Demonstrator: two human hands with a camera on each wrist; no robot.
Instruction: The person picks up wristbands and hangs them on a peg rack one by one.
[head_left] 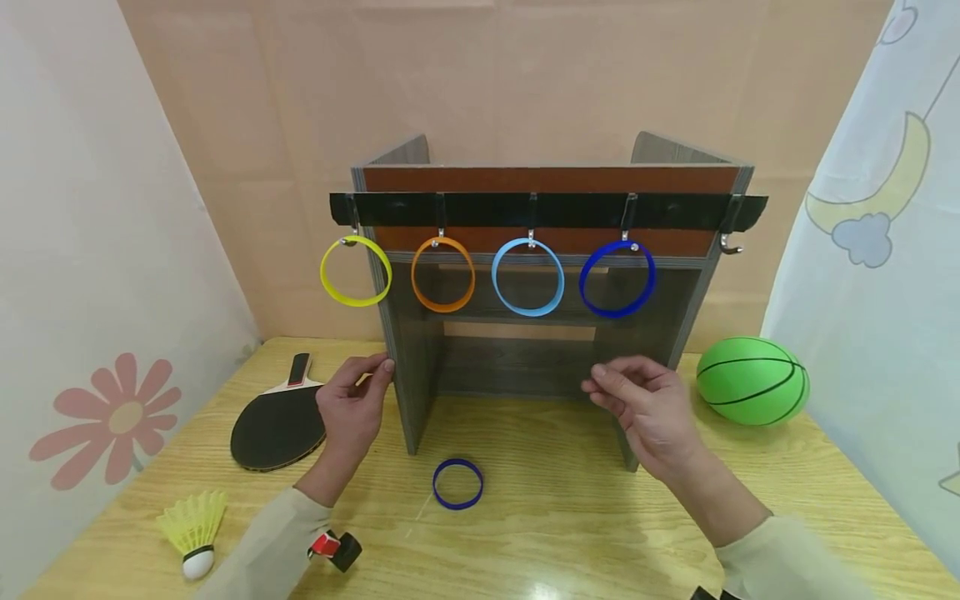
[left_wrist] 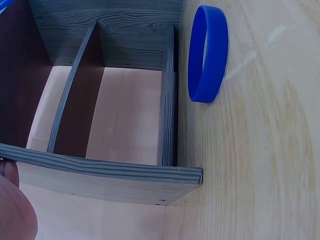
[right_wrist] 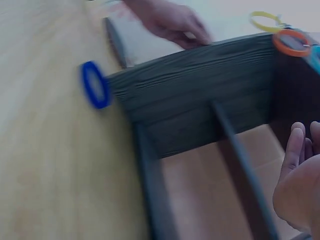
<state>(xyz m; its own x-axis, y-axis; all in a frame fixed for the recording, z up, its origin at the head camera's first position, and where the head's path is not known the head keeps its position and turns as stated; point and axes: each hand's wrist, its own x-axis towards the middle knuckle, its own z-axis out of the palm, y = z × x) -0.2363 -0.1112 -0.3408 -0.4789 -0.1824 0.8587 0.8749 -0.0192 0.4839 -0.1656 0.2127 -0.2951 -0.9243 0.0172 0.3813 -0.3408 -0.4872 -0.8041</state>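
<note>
My left hand [head_left: 354,404] grips the front edge of the left side panel of a small grey wooden shelf [head_left: 397,367] with thumb and fingers. Before the shelf's right side, my right hand [head_left: 645,408] holds nothing, its fingers loosely bent. Along a black bar [head_left: 480,210] hang four silicone wristbands on hooks: yellow [head_left: 326,287], orange [head_left: 417,292], light blue [head_left: 497,292] and dark blue [head_left: 585,296]. Another dark blue wristband [left_wrist: 215,55] lies on the table in front of the shelf.
A silver hook [head_left: 729,246] sticks out at the bar's right end. Left of the shelf lie a black table tennis bat [head_left: 277,425] and a yellow shuttlecock [head_left: 193,525]. A green ball [head_left: 750,379] sits to the right on the wooden table [head_left: 540,508].
</note>
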